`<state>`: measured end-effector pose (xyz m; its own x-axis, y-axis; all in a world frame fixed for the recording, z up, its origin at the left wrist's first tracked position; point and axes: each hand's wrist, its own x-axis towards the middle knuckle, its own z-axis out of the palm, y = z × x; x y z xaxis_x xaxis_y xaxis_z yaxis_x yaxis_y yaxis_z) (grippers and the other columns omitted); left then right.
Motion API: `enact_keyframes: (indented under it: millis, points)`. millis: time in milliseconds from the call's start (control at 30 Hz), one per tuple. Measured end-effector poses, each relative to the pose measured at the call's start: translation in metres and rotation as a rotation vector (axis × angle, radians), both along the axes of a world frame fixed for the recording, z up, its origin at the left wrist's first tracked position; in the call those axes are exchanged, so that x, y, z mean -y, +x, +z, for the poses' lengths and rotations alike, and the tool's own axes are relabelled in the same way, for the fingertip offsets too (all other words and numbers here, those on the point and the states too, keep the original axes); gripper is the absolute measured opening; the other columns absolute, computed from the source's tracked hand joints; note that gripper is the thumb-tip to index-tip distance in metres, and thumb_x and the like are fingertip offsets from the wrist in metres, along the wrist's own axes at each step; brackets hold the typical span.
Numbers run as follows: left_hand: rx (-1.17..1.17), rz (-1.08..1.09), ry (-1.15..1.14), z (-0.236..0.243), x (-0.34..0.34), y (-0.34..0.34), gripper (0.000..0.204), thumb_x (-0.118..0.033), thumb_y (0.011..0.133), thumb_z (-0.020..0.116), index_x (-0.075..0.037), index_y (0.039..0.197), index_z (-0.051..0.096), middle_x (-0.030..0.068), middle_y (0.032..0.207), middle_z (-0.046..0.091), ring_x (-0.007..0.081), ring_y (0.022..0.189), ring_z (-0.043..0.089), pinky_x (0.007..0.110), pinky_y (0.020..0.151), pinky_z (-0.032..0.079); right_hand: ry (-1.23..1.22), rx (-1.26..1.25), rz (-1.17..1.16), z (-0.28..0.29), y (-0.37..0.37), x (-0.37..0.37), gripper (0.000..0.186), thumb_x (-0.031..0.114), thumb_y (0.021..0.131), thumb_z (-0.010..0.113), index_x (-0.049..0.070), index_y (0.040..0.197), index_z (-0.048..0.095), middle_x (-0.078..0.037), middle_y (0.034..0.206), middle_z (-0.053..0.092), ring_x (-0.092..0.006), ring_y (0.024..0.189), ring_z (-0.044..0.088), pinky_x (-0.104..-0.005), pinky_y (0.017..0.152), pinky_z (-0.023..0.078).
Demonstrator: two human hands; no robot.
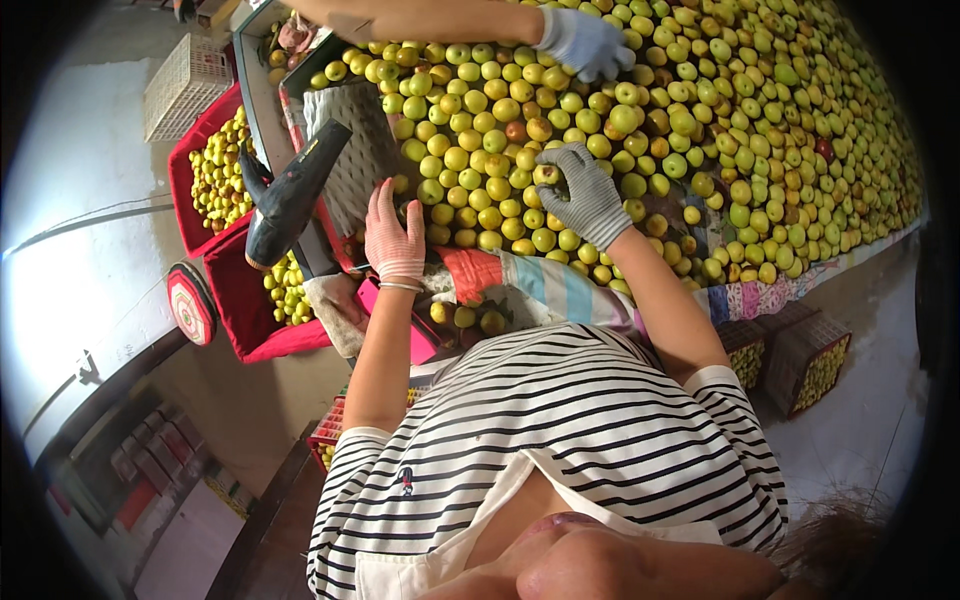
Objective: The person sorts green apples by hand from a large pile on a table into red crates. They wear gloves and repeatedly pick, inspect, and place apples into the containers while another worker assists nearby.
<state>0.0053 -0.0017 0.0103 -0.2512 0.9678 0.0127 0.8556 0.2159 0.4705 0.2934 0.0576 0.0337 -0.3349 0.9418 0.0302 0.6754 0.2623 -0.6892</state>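
My left hand (394, 235), in a pink-striped white glove, has its fingers extended beside a white textured chute (345, 140) and a few loose fruits, holding nothing visible. My right hand (583, 200), in a grey striped glove, pinches a yellowish fruit with a brown patch (548, 173) between thumb and fingers, over a broad spread of small green-yellow fruits (750, 150). A black blower (293, 195) stands left of my left hand. A bright pink object (395, 320) lies below my left wrist, and a striped cloth (550, 290) lines the near edge.
A co-worker's hand (585, 45) in a pale blue glove rests on fruit at the top. Red-lined bins (190, 200) hold fruit at left, beside a white plastic crate (185, 85) and a round cushion (190, 305). Crates of fruit (805, 365) stand below at right.
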Motion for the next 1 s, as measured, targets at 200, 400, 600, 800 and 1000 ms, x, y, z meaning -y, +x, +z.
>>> enact_keyframes:
  millis: [200, 400, 600, 800, 1000]
  points:
    - [0.195, -0.025, 0.229, -0.013, 0.002, -0.005, 0.041, -0.026, 0.094, 0.059, -0.006, 0.130, 0.055, 0.0143, 0.133, 0.055, 0.0318, 0.121, 0.054, 0.039, 0.099, 0.045, 0.092, -0.143, 0.044, 0.005, -0.006, -0.007, 0.038, 0.014, 0.076, 0.070, 0.010, 0.111, 0.058, -0.011, 0.106, 0.058, -0.0290, 0.095, 0.060, -0.0388, 0.086, 0.052]
    - [1.303, 0.044, -0.146, 0.038, 0.009, 0.066, 0.046, -0.023, 0.098, 0.056, -0.002, 0.137, 0.046, 0.0087, 0.122, 0.058, 0.0143, 0.097, 0.059, 0.024, 0.071, 0.052, -0.044, -0.160, 0.202, 0.024, -0.029, 0.015, 0.050, 0.021, 0.077, 0.074, 0.012, 0.122, 0.057, -0.013, 0.112, 0.059, -0.0324, 0.104, 0.060, -0.0411, 0.093, 0.050]
    - [1.744, 0.001, -0.505, 0.038, 0.014, 0.072, 0.048, -0.031, 0.098, 0.052, -0.006, 0.138, 0.045, 0.0049, 0.106, 0.058, 0.0114, 0.078, 0.059, 0.023, 0.068, 0.053, -0.058, -0.172, 0.291, 0.027, -0.036, 0.027, 0.053, 0.023, 0.076, 0.074, 0.015, 0.124, 0.055, -0.013, 0.119, 0.058, -0.0329, 0.108, 0.059, -0.0422, 0.094, 0.049]
    - [1.594, 0.047, -0.437, 0.039, 0.022, 0.068, 0.046, -0.026, 0.097, 0.056, -0.005, 0.136, 0.046, 0.0054, 0.100, 0.059, 0.0134, 0.078, 0.060, 0.026, 0.069, 0.053, 0.048, -0.143, 0.363, 0.041, -0.029, 0.016, 0.051, 0.028, 0.081, 0.071, 0.011, 0.126, 0.054, -0.012, 0.126, 0.056, -0.0333, 0.114, 0.057, -0.0425, 0.098, 0.046]
    - [1.603, 0.093, -0.201, 0.032, 0.016, 0.041, 0.048, -0.024, 0.096, 0.058, 0.001, 0.134, 0.046, 0.0142, 0.108, 0.059, 0.0199, 0.084, 0.061, 0.032, 0.073, 0.053, 0.307, 0.384, -0.127, 0.003, 0.042, -0.073, 0.053, 0.037, 0.090, 0.062, 0.009, 0.133, 0.050, -0.013, 0.139, 0.049, -0.0319, 0.125, 0.048, -0.0467, 0.110, 0.035]
